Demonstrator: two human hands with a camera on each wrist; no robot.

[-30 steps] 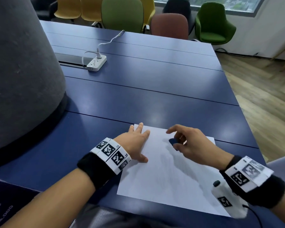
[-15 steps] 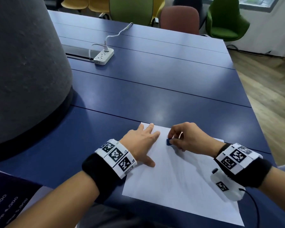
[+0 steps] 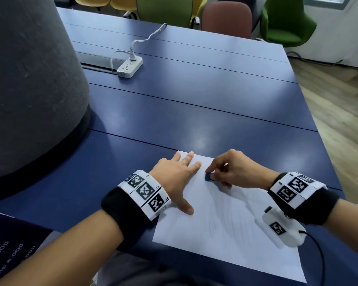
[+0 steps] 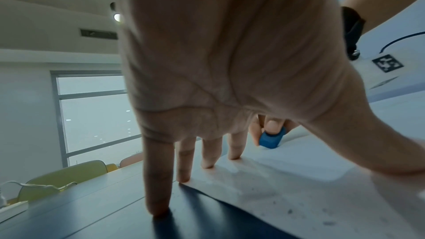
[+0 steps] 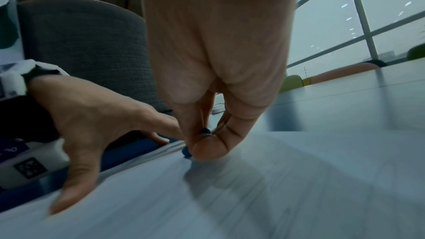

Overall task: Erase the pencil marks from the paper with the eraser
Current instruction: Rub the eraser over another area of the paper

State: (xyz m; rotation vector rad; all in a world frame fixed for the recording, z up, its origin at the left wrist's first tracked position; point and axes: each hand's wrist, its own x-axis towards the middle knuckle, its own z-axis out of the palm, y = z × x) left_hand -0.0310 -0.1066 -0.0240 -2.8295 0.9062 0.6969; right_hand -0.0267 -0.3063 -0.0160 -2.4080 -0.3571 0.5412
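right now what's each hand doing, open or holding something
Left hand: open, fingers spread flat, pressing on the paper.
Right hand: pinching the blue eraser against the paper.

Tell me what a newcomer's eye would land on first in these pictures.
First the two hands on the white paper at the near edge of the blue table: the left hand lies spread flat on the sheet's left edge, while the right hand pinches a small blue eraser down on the paper near its far edge. Next, the big grey felt-covered form looming at the left, and the white power strip further back.
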